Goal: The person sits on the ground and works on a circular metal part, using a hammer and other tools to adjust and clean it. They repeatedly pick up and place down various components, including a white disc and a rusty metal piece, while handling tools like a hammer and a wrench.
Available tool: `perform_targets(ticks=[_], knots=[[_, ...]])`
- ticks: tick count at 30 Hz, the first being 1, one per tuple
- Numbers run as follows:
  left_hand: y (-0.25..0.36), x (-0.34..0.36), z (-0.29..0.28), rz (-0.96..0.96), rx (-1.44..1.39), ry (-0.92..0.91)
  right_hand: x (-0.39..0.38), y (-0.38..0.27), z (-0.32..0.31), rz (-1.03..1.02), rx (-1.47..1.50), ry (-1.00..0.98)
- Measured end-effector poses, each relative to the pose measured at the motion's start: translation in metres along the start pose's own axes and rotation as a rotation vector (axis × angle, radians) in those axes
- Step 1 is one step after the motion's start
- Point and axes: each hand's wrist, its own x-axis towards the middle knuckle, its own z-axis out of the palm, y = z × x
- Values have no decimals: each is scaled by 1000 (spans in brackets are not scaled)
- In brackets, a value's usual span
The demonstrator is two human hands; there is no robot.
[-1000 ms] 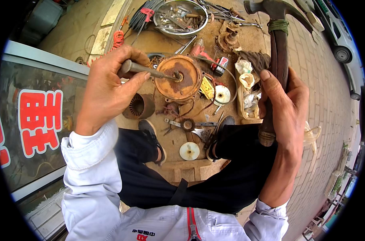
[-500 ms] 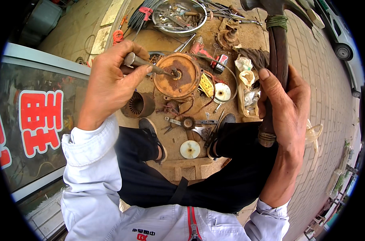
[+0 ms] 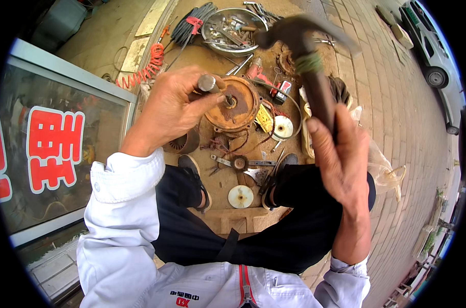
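Note:
My left hand (image 3: 166, 113) is closed around a steel punch or chisel (image 3: 209, 83), whose blunt end points up toward me. Its lower end is hidden behind my fingers, beside the short shaft at the centre of a rusty round motor end cover (image 3: 245, 100). On the right, my right hand (image 3: 340, 159) grips the dark wooden handle of a claw hammer (image 3: 316, 92) with green cord tied below its head. The hammer head is raised, blurred by motion, and apart from the punch.
Beyond the motor stand a metal basin (image 3: 206, 36) of tools, a black cable coil (image 3: 192, 25) and a red cordless drill (image 3: 261, 74). A slotted metal cylinder (image 3: 179, 145) sits left, white discs (image 3: 241, 197) lie between my feet. A glass door (image 3: 110, 118) borders the left.
The hammer has swung left toward the punch and now blurs. My left hand has shifted slightly right, and the punch stands steeper, its blunt end turned up.

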Motion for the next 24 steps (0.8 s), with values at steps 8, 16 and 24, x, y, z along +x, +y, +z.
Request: perform_targets(ticks=[8, 16, 24], knots=[[14, -7, 2, 252, 50, 155, -24, -44, 2, -442, -241, 94], [4, -4, 3, 164, 109, 80, -18, -52, 1, -254, -167, 69], [9, -16, -37, -65, -360, 350, -4, 5, 8, -63, 69, 204]])
